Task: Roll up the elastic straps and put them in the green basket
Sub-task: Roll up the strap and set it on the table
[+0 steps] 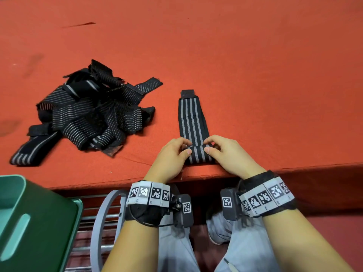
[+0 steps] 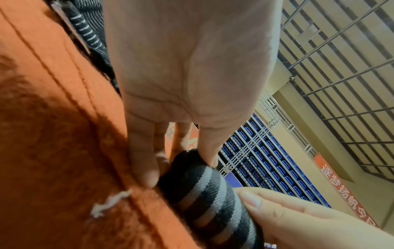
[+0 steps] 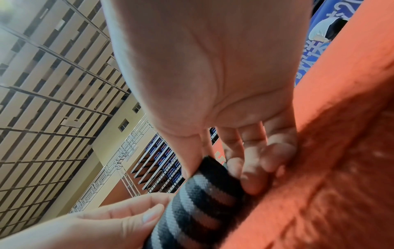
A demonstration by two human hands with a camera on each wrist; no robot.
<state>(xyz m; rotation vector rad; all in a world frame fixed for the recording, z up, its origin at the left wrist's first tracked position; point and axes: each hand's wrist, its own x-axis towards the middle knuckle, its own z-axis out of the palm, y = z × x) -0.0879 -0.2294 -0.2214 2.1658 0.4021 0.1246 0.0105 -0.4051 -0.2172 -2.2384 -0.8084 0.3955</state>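
Near the lower middle of the head view, the left hand [image 1: 172, 156] and the right hand [image 1: 227, 154] each close their grip on one end of the rolled part of a striped strap [image 1: 191, 118]. Its flat part lies on the red table [image 1: 255, 65]. A pile of straps [image 1: 86, 112] lies at centre left. The green basket [image 1: 39, 218] is at the lower left corner.

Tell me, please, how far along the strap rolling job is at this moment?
Early. Done: nothing shows in the visible part of the green basket. In hand: the left hand and right hand pinch the near end of one striped strap, rolled only a few turns; the rest lies flat on the red table. Left: finishing it, then the pile of loose straps.
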